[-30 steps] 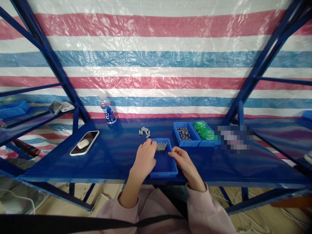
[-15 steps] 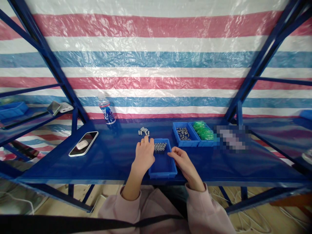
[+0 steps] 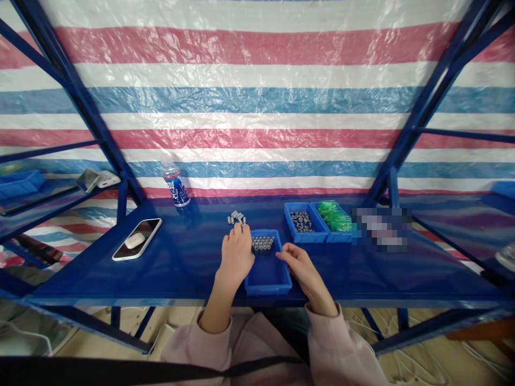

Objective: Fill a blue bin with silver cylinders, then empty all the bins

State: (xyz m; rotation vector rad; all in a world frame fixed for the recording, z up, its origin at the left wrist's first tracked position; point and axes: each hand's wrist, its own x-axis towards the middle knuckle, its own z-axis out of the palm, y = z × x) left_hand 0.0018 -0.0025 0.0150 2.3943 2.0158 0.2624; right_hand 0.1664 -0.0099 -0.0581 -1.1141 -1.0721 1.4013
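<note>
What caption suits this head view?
Left hand by loose metal cylinders, right hand at the blue tray with rows of metal parts.

The left grip (image 3: 238,251) sits beside loose metal cylinders (image 3: 237,216) — the right grip (image 3: 298,262) at a blue tray (image 3: 268,290).

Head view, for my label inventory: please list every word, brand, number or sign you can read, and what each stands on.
No text can be read with certainty.
Bottle label: white lettering on blue, too small and blurred to read.
Pixelated patch at right: nothing legible.
Phone and front tray: no text visible.
</note>
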